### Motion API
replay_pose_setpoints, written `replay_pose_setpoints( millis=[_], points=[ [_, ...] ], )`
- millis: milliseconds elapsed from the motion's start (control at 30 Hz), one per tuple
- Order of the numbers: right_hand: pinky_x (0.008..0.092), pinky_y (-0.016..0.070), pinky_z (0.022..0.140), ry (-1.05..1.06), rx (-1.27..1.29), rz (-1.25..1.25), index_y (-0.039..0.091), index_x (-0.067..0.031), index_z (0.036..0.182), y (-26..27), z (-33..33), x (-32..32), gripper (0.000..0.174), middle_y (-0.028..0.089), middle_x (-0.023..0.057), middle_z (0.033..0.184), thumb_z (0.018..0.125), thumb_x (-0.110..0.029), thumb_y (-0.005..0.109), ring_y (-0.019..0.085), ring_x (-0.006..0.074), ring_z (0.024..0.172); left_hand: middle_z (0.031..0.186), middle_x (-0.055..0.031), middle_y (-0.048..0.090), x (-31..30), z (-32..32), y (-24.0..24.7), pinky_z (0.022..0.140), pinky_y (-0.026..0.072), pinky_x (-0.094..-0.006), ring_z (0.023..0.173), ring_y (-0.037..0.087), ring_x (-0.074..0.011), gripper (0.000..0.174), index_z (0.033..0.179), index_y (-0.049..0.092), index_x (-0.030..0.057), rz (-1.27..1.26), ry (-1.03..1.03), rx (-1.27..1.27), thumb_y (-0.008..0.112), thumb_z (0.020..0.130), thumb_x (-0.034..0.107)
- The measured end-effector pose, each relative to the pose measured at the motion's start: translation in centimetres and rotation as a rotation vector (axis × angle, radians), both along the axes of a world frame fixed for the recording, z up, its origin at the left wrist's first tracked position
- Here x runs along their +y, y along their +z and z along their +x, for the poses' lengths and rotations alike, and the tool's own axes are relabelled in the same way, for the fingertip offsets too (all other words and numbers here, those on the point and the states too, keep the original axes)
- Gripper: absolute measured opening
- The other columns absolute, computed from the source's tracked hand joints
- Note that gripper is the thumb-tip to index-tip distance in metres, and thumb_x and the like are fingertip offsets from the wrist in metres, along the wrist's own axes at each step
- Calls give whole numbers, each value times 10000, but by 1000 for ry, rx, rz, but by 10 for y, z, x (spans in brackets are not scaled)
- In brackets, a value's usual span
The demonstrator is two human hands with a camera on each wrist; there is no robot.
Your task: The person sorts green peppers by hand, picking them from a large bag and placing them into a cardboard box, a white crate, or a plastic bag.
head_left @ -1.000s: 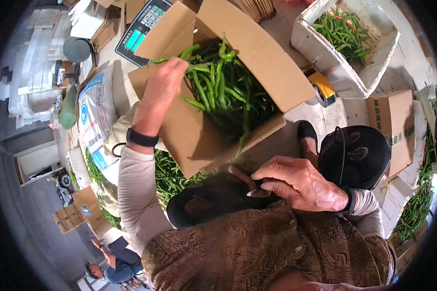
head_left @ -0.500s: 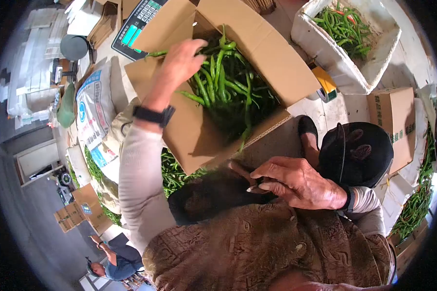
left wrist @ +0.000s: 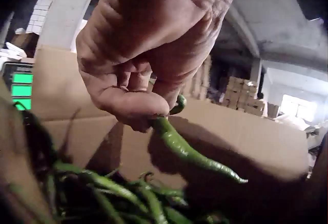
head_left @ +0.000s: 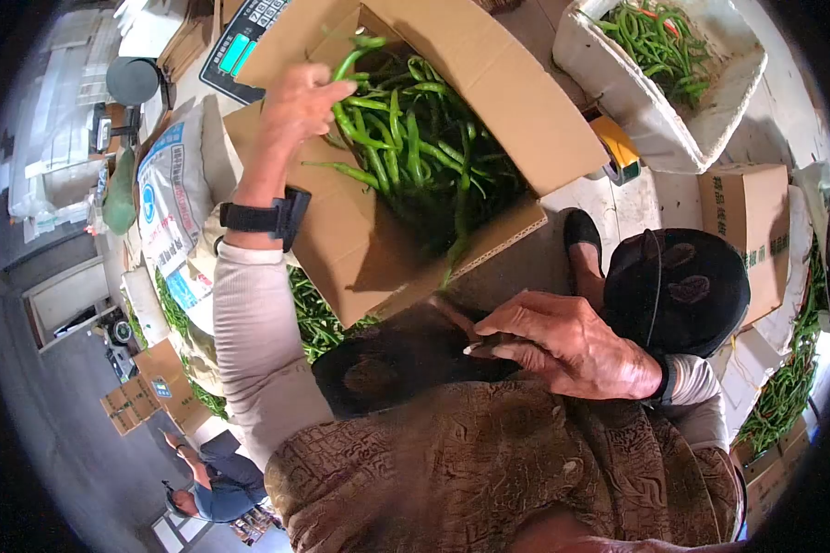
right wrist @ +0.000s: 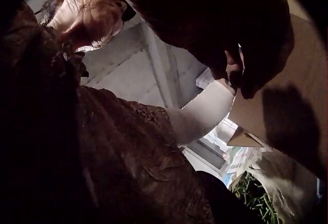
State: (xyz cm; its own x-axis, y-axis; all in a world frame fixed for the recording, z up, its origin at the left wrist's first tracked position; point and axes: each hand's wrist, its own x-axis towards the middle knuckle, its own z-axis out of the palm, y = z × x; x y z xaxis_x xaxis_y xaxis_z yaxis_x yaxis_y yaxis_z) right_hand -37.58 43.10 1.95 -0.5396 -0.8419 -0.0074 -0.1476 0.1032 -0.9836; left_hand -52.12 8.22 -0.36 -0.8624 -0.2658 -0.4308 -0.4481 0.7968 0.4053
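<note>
In the head view a cardboard box point(head_left: 360, 276) full of green peppers point(head_left: 413, 147) stands open. My left hand point(head_left: 297, 106) is over the box's left side; the left wrist view shows its thumb and fingertips pinching a green pepper point(left wrist: 189, 151) by one end, the curved body hanging over other peppers point(left wrist: 102, 183). My right hand point(head_left: 576, 346) stays near my lap, thumb and fingertips brought together; a small pale tip shows at them, too small to identify. The right wrist view shows this hand point(right wrist: 230, 34) dark against the light.
A scale point(head_left: 240, 51) stands behind the box's left flap. At the right are a white foam crate point(head_left: 618, 101) with peppers, a yellow tape roll point(head_left: 615, 147), a closed carton point(head_left: 747, 230) and a black stool point(head_left: 678, 295). A seated person point(head_left: 217, 488) is at the lower left.
My left hand moved from over the peppers toward the left flap and now pinches a pepper. The right hand has barely moved.
</note>
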Motion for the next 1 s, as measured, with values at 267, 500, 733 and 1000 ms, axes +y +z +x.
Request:
replay_pose_setpoints(
  millis=[267, 500, 733, 1000],
  points=[
    [477, 238, 980, 3, -55, 54, 607, -72, 1121, -1, 1, -3, 246, 648, 76, 999, 876, -97, 603, 629, 255, 936, 964, -142, 625, 36, 40, -27, 780, 503, -379, 853, 624, -260, 455, 1198, 588, 103, 178, -712, 332, 665, 749, 98],
    [486, 224, 969, 10, -35, 110, 604, -72, 1103, -1, 3, -7, 254, 655, 66, 962, 851, -84, 631, 632, 251, 927, 1023, -157, 562, 90, 110, -4, 843, 475, -405, 1027, 542, -335, 386, 1108, 610, 68, 247, -1107, 329, 617, 726, 11],
    [455, 253, 952, -36, -152, 37, 589, -74, 1094, -6, 9, -6, 260, 655, 69, 972, 840, -77, 642, 635, 255, 921, 941, -140, 503, 84, 111, 62, 736, 439, -415, 899, 531, -318, 405, 1136, 567, 7, 254, -757, 189, 598, 733, -14],
    [383, 357, 850, 66, 52, 140, 598, -62, 1060, -10, 13, -16, 233, 650, 87, 973, 831, -67, 641, 618, 273, 893, 984, -147, 574, 52, 94, 27, 828, 476, -383, 936, 571, -319, 450, 1265, 519, 111, -109, -849, 438, 567, 819, 67]
  ],
)
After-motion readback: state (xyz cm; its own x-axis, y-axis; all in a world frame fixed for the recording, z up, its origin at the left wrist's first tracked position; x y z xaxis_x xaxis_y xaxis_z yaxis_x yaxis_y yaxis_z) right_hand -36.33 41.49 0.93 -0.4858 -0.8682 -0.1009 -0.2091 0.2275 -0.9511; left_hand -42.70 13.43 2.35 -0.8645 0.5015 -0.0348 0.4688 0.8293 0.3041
